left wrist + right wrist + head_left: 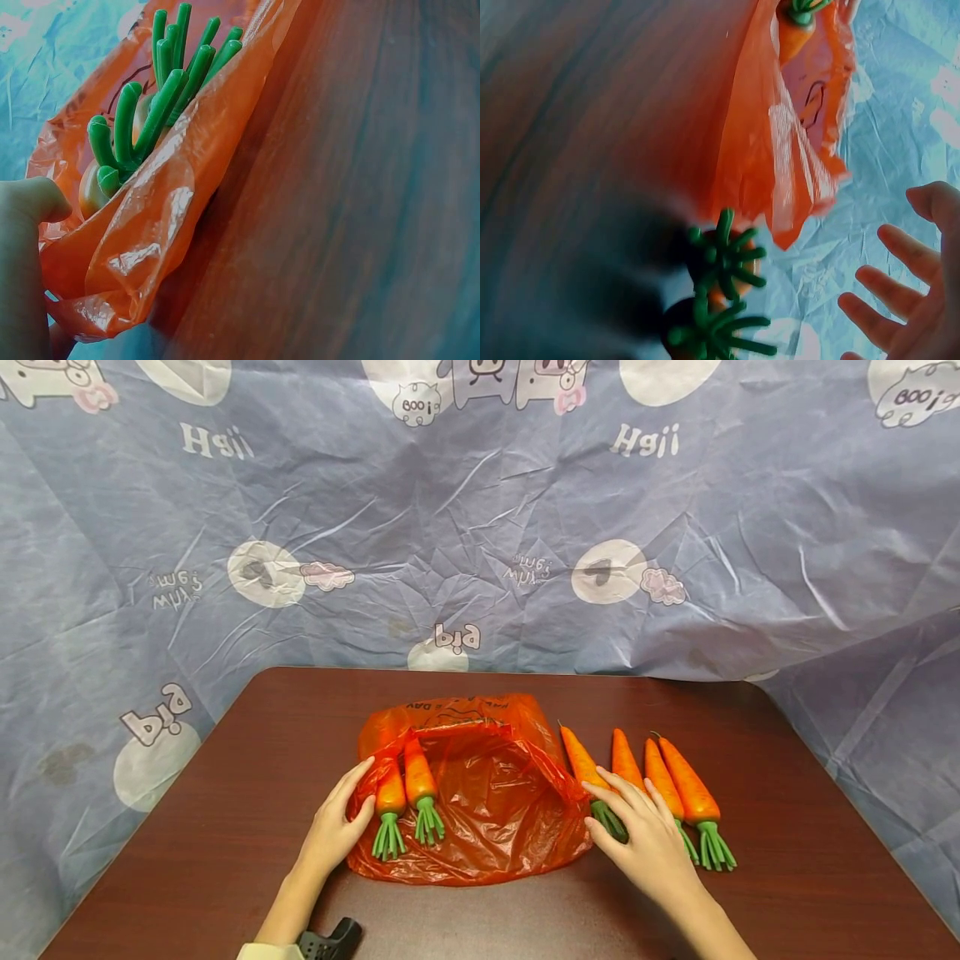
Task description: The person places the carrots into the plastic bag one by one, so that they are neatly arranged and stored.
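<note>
Left hand's right there at the red bag, fingers apart, two carrots inside. Right hand's fingers are spread too, near four loose carrots.

The head view looks forward and down over the table, far enough back to take in the bag and the cloth behind. Both wrist views sit close and turned sideways: the left looks past the left hand, table to frame right; the right looks past the right hand, table to frame left. They share the bag's open mouth.
</note>
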A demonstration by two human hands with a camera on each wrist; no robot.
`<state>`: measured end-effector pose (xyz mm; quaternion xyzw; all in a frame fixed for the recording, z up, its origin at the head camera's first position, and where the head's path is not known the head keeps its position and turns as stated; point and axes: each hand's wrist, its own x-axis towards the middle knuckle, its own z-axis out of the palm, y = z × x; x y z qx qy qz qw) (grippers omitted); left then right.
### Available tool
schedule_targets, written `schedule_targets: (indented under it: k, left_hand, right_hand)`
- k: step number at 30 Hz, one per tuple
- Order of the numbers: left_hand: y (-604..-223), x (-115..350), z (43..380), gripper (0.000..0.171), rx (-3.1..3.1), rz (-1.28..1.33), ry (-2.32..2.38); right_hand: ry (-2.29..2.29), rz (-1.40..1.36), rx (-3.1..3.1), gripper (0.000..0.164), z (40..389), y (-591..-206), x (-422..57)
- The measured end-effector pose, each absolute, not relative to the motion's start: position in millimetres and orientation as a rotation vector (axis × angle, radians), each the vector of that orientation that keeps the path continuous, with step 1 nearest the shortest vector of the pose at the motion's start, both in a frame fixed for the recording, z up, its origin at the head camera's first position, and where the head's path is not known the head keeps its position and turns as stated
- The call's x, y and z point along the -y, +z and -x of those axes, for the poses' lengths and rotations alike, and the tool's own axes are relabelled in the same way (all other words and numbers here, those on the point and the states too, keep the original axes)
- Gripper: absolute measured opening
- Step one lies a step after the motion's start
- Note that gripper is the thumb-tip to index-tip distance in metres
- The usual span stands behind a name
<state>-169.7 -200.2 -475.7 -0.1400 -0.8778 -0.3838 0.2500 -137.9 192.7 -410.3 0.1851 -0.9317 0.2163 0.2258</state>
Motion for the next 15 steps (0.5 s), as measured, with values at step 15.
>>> schedule_targets:
  k: [15]
  left_hand:
    - [-477,201,171,0.061,2.378,0.4,-1.051]
  right_hand:
    - [0.615,-0.407,2.58,0.039,150,-402,-230]
